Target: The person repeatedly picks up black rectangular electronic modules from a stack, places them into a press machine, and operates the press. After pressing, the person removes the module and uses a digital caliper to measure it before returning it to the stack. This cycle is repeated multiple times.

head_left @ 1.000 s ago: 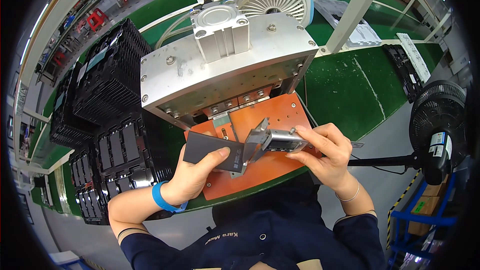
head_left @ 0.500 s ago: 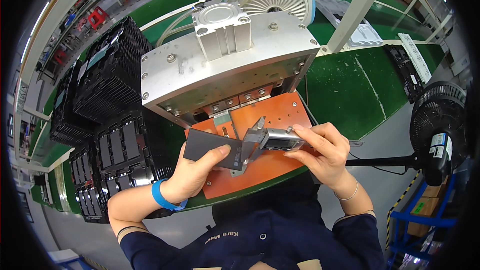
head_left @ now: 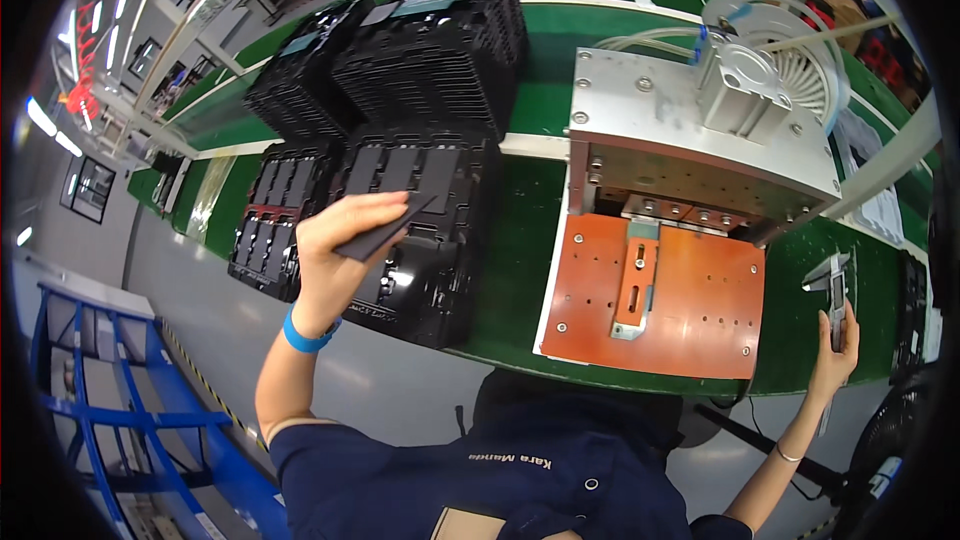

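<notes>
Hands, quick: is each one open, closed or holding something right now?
Left hand: closed, holding a flat dark slab.
Right hand: closed, holding a caliper.

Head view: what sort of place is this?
Probably a factory production area: a metal press-like fixture with an orange plate, stacked black trays on a green worktop, and a caliper in the right hand.

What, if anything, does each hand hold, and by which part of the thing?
The left hand holds the flat dark piece along its sides; the exact contact is partly hidden. The right hand holds the caliper around its body, behind the jaws.
</notes>
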The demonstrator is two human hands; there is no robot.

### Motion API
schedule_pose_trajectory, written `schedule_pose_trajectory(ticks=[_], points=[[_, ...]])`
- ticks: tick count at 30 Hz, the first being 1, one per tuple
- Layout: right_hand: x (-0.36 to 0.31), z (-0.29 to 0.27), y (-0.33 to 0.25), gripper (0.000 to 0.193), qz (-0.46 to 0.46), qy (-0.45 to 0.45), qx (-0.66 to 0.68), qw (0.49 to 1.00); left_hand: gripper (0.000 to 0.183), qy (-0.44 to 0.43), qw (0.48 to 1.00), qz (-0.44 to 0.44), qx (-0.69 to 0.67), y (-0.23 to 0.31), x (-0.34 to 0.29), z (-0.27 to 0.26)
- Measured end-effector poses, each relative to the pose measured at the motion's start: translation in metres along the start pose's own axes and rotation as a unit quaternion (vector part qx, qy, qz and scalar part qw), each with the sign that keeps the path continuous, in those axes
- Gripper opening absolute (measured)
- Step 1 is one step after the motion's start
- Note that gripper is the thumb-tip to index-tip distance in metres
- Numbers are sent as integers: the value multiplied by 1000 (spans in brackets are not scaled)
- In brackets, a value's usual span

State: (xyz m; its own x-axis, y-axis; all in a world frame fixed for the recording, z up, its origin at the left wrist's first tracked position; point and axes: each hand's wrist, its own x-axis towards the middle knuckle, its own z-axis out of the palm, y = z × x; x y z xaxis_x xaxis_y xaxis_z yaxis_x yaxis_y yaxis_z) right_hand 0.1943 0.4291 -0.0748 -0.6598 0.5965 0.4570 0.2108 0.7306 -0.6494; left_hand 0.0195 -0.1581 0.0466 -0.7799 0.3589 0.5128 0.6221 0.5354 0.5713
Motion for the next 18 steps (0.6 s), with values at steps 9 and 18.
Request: schedule_pose_trajectory(ticks=[9, 18], points=[[5, 32, 66, 41, -25, 21, -209, 977, 53, -76, 980, 7, 181, -14, -78, 20], [2, 8, -48, 41, -182, 104, -98, 973, 39, 35, 971, -42, 232, -21, -82, -6]])
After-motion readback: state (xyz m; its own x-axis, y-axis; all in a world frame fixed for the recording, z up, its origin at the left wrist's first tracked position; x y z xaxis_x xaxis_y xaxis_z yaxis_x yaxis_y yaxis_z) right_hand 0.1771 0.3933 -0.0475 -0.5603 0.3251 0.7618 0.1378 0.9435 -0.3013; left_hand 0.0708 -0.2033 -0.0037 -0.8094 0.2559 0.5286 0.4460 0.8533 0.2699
